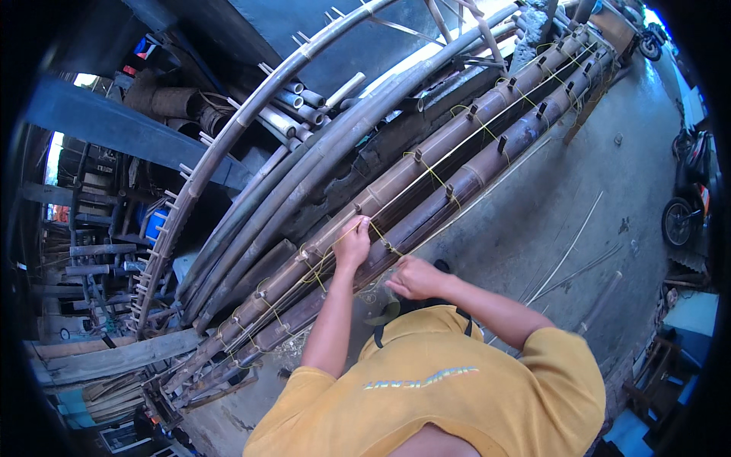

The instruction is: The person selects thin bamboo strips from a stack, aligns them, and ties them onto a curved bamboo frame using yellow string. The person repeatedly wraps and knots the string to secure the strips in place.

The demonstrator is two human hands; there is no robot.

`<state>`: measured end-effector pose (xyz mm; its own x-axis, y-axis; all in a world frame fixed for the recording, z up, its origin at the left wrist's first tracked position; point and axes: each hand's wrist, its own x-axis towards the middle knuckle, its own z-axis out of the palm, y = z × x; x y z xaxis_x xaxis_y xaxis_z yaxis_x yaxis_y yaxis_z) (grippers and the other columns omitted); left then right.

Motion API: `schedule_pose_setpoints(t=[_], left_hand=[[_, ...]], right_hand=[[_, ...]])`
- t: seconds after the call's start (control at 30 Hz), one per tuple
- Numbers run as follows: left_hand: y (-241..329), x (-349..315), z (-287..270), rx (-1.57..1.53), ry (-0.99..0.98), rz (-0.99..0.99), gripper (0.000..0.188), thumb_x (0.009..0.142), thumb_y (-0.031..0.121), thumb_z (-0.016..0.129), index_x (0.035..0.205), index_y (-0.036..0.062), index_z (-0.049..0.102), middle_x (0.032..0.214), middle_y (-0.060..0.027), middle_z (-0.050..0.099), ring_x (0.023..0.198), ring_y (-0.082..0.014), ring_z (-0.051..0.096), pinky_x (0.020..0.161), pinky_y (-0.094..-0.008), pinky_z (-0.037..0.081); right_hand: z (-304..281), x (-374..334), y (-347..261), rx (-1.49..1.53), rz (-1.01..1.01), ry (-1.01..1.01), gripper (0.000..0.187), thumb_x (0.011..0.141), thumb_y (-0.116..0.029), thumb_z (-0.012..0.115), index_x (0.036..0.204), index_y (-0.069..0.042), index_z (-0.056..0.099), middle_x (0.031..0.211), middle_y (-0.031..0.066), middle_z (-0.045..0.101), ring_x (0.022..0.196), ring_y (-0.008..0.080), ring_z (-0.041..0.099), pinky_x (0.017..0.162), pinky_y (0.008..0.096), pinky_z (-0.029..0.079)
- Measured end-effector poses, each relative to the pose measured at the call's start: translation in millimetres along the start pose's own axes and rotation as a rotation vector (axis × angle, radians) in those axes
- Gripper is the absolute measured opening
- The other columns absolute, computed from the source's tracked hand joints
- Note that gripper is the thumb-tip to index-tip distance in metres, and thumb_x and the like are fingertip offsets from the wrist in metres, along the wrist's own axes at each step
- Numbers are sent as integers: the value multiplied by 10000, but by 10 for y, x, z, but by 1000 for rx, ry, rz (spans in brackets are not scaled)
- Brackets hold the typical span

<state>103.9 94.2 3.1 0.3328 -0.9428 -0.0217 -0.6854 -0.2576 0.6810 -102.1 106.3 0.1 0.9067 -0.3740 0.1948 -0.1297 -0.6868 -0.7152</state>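
Note:
Two long brown bamboo poles, a far one (375, 196) and a near one (474, 174), run side by side diagonally before me. Short dark pegs (502, 145) stick up along both. Thin yellow-green cord (378, 229) crosses between the poles in several places. Over the far pole, my left hand (352, 244) is closed on the cord, thumb uppermost. My right hand (419, 278) is closed at the near pole's close side, with the cord running into its fingers. Between the hands, the cord passes a peg on the near pole. My fingers partly hide the cord's ends.
Beyond the poles lie long curved bamboo lengths (304, 183) and a stack of cut bamboo (308, 114). A curved bamboo piece with pegs (199, 160) arches at left. Thin sticks (567, 247) lie on the concrete floor (525, 221) at right, near a parked motorcycle (678, 221).

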Motion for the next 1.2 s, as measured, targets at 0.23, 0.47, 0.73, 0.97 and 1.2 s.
schedule_pose_setpoints(t=[0.23, 0.47, 0.73, 0.97, 1.2], left_hand=[[409, 989, -348, -370, 118, 52, 278, 1035, 235, 519, 1035, 21, 697, 779, -119, 706, 715, -193, 686, 651, -332, 512], [-454, 1069, -304, -17, 105, 60, 352, 1002, 329, 505, 1183, 80, 675, 1050, -232, 698, 1000, -441, 657, 870, -519, 510], [-1328, -764, -1433, 61, -295, -15, 264, 966, 211, 551, 1121, 17, 640, 1083, -261, 685, 1065, -429, 642, 916, -482, 505], [-1243, -946, -1120, 251, 13, 101, 249, 1025, 291, 519, 1103, 71, 605, 903, -202, 658, 805, -403, 609, 846, -483, 506], [-1454, -824, -1169, 141, -104, -30, 352, 1016, 425, 471, 1211, 188, 642, 1072, -227, 692, 1054, -458, 636, 898, -546, 488]], right_hand=[[106, 106, 30, -1, 161, 49, 346, 921, -282, 562, 684, -54, 671, 664, 181, 650, 689, 378, 646, 837, 489, 496], [738, 359, -740, 197, 177, -133, 291, 918, -223, 620, 1161, -63, 633, 1144, 178, 659, 1074, 321, 633, 954, 429, 498], [1557, 911, -1291, 1573, 702, 1177, 229, 1045, -255, 442, 1042, -84, 594, 899, 38, 593, 867, 147, 578, 805, 317, 489], [946, 2286, -1528, 125, 201, -14, 544, 1030, -498, 405, 982, -46, 703, 877, 192, 685, 848, 387, 663, 899, 466, 468], [545, 2602, -598, 532, 282, -39, 553, 992, -508, 534, 859, -3, 717, 771, 138, 698, 737, 206, 640, 751, 351, 515]])
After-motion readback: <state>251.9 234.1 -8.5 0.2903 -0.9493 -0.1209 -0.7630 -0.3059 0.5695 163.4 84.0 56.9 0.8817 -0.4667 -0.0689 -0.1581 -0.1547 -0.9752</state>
